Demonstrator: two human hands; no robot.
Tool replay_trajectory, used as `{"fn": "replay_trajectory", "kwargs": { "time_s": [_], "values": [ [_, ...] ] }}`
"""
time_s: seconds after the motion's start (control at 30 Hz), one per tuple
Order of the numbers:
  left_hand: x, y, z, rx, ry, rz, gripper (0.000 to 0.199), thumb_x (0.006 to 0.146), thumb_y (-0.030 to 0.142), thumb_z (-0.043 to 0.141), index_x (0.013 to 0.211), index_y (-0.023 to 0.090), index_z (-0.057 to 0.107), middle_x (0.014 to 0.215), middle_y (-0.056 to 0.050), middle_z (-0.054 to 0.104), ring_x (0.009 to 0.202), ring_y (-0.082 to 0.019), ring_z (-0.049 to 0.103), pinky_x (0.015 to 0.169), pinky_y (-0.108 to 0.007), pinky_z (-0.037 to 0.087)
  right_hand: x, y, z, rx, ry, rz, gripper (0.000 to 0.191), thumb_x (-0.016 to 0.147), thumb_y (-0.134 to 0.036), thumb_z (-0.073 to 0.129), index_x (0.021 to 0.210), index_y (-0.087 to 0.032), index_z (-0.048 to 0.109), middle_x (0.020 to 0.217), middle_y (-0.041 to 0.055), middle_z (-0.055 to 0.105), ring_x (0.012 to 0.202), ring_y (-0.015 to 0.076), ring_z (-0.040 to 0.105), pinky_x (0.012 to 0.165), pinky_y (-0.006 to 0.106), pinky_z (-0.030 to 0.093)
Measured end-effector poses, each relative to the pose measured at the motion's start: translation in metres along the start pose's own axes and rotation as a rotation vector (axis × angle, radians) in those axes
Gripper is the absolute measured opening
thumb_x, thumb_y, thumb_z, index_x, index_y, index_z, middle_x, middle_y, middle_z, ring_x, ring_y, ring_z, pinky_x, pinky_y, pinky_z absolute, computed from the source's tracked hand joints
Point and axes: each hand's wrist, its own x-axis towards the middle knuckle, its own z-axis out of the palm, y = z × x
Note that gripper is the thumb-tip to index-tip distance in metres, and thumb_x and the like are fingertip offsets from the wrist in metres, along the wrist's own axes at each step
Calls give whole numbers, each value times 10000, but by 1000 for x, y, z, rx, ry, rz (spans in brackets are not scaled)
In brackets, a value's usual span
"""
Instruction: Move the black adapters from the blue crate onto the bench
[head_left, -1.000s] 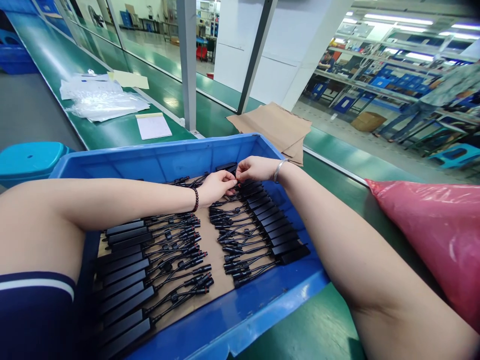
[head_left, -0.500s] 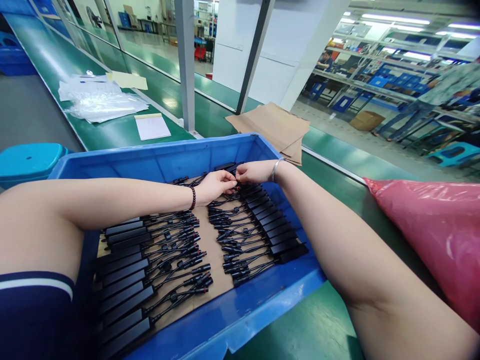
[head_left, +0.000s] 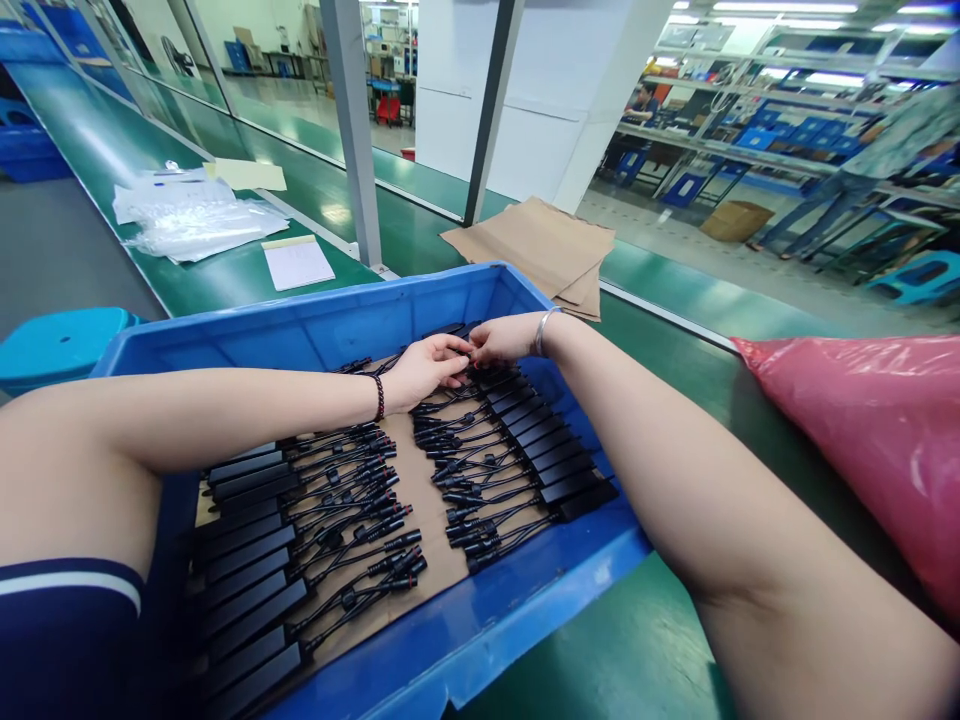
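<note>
A blue plastic crate (head_left: pixel 337 320) holds two rows of flat black boxes with short cables and plug connectors. The boxes of the left row (head_left: pixel 251 580) lie along the left wall, those of the right row (head_left: pixel 551 450) along the right. Their cables face the middle, over a brown cardboard sheet (head_left: pixel 420 480). Near the far end, my left hand (head_left: pixel 429 370) and my right hand (head_left: pixel 501 342) meet, fingertips pinched together on a black cable (head_left: pixel 474 366) with a bit of red showing. My fingers hide most of it.
Brown cardboard sheets (head_left: pixel 536 250) lie behind the crate on the green conveyor. Plastic bags (head_left: pixel 202 220) and a notepad (head_left: pixel 298 262) are at the back left. A pink bag (head_left: pixel 862 430) sits at the right, a turquoise stool (head_left: pixel 60 345) at the left. A person (head_left: pixel 862 170) stands in the far background.
The camera view has shifted slightly. Both hands stay together at the far end of the crate, with only small finger movements.
</note>
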Motion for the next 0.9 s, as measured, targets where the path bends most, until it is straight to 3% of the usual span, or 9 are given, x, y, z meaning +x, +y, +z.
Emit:
{"fn": "replay_trajectory", "kwargs": {
  "time_s": [0.17,0.33,0.47,0.57,0.63,0.73,0.8,0.9],
  "values": [
    [1,3,2,-13,90,-74,188,736,185,612,890,83,578,803,-50,595,644,-78,585,627,-214,494,-6,-1,-7,-122,167,28,106,716,-175,479,784,-144,554,642,9,541,499,88,397,474,217,317],
    [2,5,4,-19,122,-83,76,762,124,545,813,106,491,708,-4,546,596,-77,579,667,-275,514,-7,-6,-8,-247,186,47,126,723,-185,471,787,-135,567,707,40,600,537,101,453,485,216,313],
    [2,16,4,147,126,-110,216,734,241,592,871,146,455,731,-14,562,604,-102,566,603,-293,509,-6,-7,-8,-305,206,87,127,731,-209,486,813,-152,564,771,47,627,624,124,516,521,208,337],
    [5,30,-1,564,-79,-114,243,604,160,671,813,145,548,705,-21,582,580,-119,539,587,-272,468,-5,-7,-9,-372,206,110,136,729,-206,486,826,-158,568,788,50,632,631,134,525,524,214,339],
    [8,39,-6,833,-232,-10,141,551,68,644,659,148,601,649,-16,578,615,-132,530,640,-259,433,-5,-8,-9,-409,201,119,145,731,-203,478,833,-156,569,794,54,633,623,137,523,520,221,338],
    [7,47,-10,1059,-263,141,157,496,15,602,501,172,602,576,-18,549,756,-186,524,714,-256,382,-5,-8,-9,-432,214,121,151,731,-210,482,842,-157,568,808,55,632,651,144,532,532,222,344],
    [2,50,-7,1130,-337,120,170,464,14,600,448,182,582,519,-15,518,766,-200,515,730,-265,364,-5,-7,-9,-436,215,122,148,730,-218,488,839,-159,570,802,51,631,660,146,534,538,222,347],
    [-12,51,2,1221,-527,-38,187,420,61,659,388,185,523,407,2,432,640,-187,502,705,-288,360,-5,-7,-8,-449,210,124,143,730,-224,489,828,-162,574,777,43,627,639,145,525,538,228,343]
  ]
}}
